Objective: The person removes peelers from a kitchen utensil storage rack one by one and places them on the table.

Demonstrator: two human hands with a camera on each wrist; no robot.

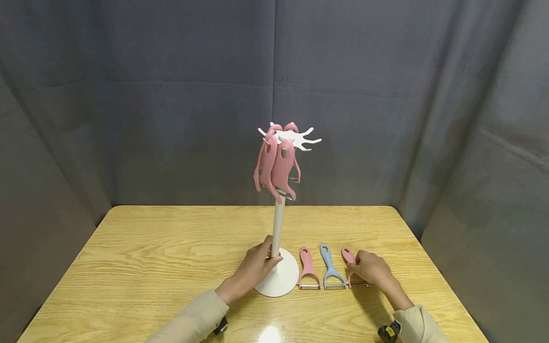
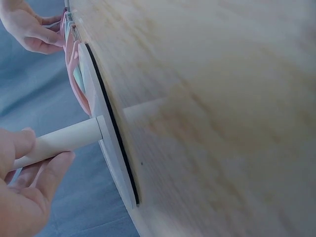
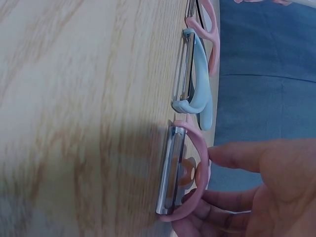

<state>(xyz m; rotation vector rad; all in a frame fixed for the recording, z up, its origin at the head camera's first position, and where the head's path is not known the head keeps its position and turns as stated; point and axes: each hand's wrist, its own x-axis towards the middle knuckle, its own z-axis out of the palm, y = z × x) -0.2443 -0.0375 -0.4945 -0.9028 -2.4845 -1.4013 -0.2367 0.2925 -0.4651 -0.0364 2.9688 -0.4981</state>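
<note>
My left hand (image 1: 253, 269) holds the white pole (image 1: 278, 224) of an upright stand, low down just above its round base (image 1: 279, 287). Thumb and fingers wrap the pole in the left wrist view. Several pink peelers (image 1: 283, 169) hang from the stand's hooked top (image 1: 300, 139). To the right of the base, a pink peeler (image 1: 306, 262) and a blue peeler (image 1: 328, 263) lie on the table. My right hand (image 1: 374, 268) pinches the rightmost pink peeler (image 3: 201, 148) between thumb and fingers; its blade frame is close to the tabletop.
The wooden table (image 1: 171, 247) has its far edge near a grey curtain (image 1: 193, 119), which also hangs at both sides. Bare hooks stick out on the right of the stand's top. The base stands close beside the nearest pink peeler.
</note>
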